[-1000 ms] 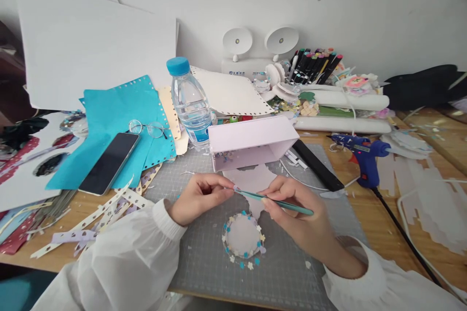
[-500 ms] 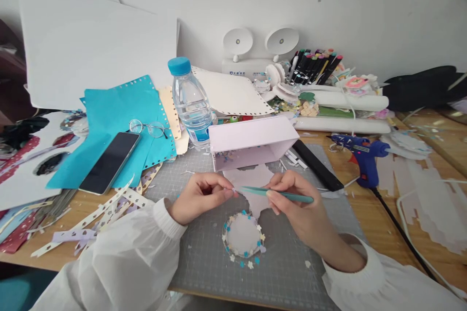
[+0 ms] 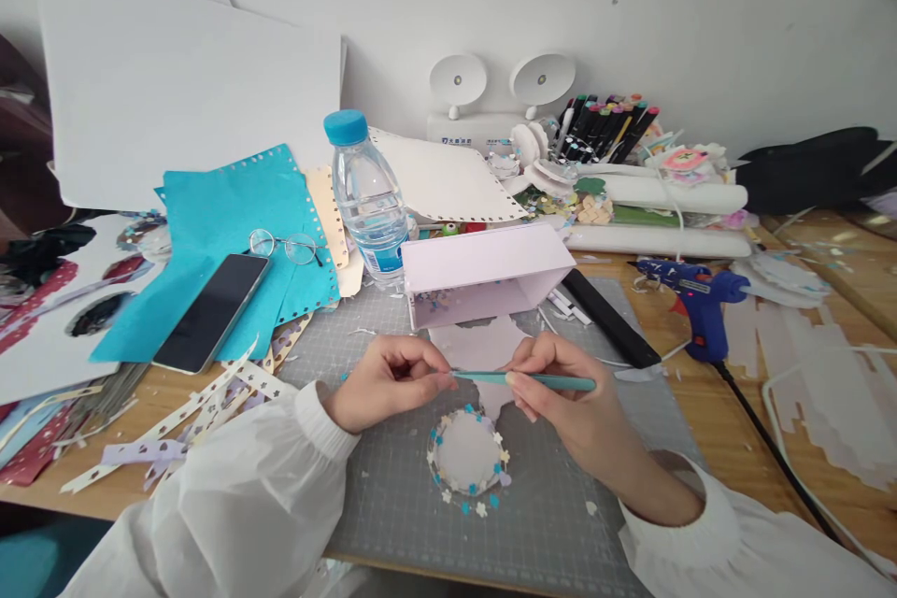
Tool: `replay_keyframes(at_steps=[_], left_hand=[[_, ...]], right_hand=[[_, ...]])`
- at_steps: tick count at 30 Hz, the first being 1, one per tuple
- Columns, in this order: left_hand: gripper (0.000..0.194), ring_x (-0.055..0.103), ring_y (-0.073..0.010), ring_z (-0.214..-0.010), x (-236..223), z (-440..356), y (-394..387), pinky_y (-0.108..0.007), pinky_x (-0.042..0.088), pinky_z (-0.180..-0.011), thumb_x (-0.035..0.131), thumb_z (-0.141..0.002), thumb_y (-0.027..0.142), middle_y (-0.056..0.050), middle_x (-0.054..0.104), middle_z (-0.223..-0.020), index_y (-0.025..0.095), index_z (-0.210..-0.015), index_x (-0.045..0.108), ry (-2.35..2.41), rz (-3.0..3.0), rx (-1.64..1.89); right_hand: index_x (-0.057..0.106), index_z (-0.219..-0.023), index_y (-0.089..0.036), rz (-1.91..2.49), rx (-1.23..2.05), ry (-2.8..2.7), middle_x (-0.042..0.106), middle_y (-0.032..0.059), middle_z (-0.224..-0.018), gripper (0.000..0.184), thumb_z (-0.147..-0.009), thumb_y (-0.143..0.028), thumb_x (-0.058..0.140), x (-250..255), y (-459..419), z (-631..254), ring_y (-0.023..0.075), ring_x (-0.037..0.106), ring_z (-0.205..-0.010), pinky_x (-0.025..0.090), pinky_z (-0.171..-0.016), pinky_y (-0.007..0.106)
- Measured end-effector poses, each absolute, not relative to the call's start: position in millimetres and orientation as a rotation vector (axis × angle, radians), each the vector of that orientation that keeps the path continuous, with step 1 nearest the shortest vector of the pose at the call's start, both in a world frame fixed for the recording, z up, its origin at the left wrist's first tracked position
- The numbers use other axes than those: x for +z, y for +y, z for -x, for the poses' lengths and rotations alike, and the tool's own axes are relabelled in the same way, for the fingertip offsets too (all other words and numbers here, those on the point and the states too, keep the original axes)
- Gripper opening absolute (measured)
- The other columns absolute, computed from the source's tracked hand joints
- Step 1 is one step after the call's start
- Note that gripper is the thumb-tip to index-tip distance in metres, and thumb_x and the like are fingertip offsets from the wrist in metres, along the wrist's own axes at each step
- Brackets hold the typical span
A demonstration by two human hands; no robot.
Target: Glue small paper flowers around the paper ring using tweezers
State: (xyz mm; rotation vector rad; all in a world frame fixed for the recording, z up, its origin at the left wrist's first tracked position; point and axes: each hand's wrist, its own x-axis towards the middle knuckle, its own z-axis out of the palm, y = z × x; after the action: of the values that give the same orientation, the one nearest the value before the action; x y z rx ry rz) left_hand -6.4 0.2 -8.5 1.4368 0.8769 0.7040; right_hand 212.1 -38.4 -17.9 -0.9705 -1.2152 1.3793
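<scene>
My right hand (image 3: pixel 561 388) grips teal tweezers (image 3: pixel 561 381), their tip pointing left. The tip meets the fingertips of my left hand (image 3: pixel 399 380), which are pinched together. What they pinch is mostly hidden now; half a second ago a tiny pale lilac piece of paper showed there. Below both hands lies a round white disc (image 3: pixel 468 451) ringed with small blue, cream and lilac paper flowers. It rests on a grey cutting mat (image 3: pixel 392 505). Just behind my hands are a torn-edged pale sheet (image 3: pixel 476 343) and a pale open box (image 3: pixel 491 262) on its side, with tiny paper cut-outs inside.
A water bottle (image 3: pixel 368 196) stands left of the box. Glasses (image 3: pixel 300 249) and a phone (image 3: pixel 211 313) lie on blue paper (image 3: pixel 231 206). At right are a blue glue gun (image 3: pixel 701 299) with its cable and a black bar (image 3: pixel 609 318). Punched paper strips (image 3: pixel 175 430) lie at left.
The tweezers' tip has moved slightly left and down to my left fingertips, and the tweezers look thinner, turned edge-on. The lilac piece is now mostly covered. The disc has not moved.
</scene>
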Motion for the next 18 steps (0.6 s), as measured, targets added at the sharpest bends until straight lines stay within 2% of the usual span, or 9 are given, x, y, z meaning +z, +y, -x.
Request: replay_keyframes(at_steps=[18], left_hand=[[0.016, 0.026, -0.0051, -0.043, -11.7, 5.9, -0.2, -0.021, 0.021, -0.044, 0.07, -0.075, 0.026, 0.008, 0.035, -0.045, 0.011, -0.072, 0.066, 0.865, -1.381, 0.781]], right_hand=[[0.05, -0.071, -0.02, 0.929, 1.381, -1.198, 0.051, -0.0041, -0.072, 0.019, -0.083, -0.021, 0.065, -17.2, -38.3, -212.7, 0.0058, 0.047, -0.05, 0.035, -0.044, 0.021]])
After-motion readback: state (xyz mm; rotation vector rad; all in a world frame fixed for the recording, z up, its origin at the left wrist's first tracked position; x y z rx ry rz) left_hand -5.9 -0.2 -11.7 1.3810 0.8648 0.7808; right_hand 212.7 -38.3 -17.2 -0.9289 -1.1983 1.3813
